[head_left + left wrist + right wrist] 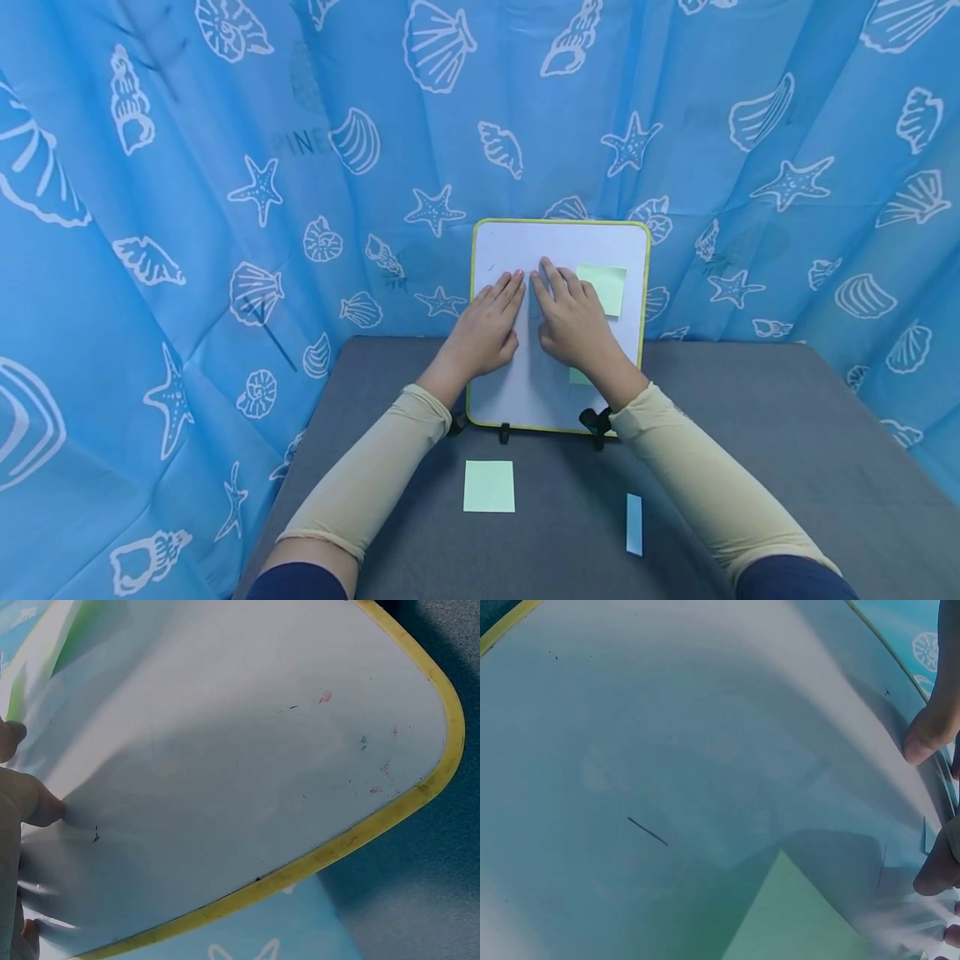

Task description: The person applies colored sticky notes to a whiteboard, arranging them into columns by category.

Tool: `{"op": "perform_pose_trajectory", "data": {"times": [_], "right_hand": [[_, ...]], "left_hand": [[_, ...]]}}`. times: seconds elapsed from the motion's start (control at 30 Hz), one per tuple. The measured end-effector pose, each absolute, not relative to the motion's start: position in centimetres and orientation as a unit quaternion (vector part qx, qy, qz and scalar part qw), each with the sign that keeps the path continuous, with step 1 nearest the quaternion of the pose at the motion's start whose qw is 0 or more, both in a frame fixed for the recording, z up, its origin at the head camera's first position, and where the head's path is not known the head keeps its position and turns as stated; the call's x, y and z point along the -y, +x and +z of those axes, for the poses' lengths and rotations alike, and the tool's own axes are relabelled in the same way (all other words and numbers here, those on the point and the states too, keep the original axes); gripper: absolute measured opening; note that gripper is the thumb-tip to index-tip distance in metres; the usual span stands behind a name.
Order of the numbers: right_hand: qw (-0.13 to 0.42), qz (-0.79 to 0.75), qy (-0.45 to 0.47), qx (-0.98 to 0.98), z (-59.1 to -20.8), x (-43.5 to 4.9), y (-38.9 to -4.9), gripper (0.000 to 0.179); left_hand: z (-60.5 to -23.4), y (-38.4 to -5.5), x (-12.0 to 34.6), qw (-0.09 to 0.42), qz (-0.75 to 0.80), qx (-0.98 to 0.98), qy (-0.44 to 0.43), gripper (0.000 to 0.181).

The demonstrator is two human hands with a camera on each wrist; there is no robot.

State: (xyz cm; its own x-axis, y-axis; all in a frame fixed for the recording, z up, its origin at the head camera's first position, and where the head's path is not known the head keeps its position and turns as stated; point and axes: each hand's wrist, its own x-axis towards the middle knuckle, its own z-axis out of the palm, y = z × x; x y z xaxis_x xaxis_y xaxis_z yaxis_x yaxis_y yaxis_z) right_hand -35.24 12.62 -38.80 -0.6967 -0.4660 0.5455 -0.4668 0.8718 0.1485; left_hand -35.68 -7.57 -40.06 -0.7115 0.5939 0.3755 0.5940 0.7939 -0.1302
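Both hands are on a white board (502,400) with a yellow rim. My left hand (486,325) rests with extended fingers on its left half. My right hand (577,323) lies right beside it, fingers pointing up and touching the surface near the middle. A narrow bluish strip (928,834) shows at the right fingers in the right wrist view, mostly hidden by them. A pale green sticky note (611,287) is on the board just right of the right hand. Lower down, another green note (577,377) is partly covered by the right wrist.
On the grey table (750,433), in front of the board, lie a green sticky note (489,486) and a narrow blue strip (634,525). Black clips (504,433) stand at the board's lower edge. A blue shell-patterned curtain (420,150) hangs close behind.
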Motion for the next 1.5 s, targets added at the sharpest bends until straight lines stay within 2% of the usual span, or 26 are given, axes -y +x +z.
{"op": "perform_pose_trajectory", "data": {"times": [0.6,1.0,1.5], "right_hand": [[0.293,-0.008,0.257,0.921,-38.6,-12.9,-34.1,0.07],[0.328,0.054,0.268,0.904,-39.3,-15.3,-29.1,0.052],[0.317,0.171,0.235,0.903,-41.9,-18.8,-23.5,0.035]], "left_hand": [[-40.1,-35.4,7.8,0.209,-0.009,0.924,-0.319,0.076],[-41.3,-34.3,7.1,0.231,-0.044,0.919,-0.317,0.082],[-44.8,-29.3,4.7,0.244,-0.202,0.89,-0.328,0.075]]}}
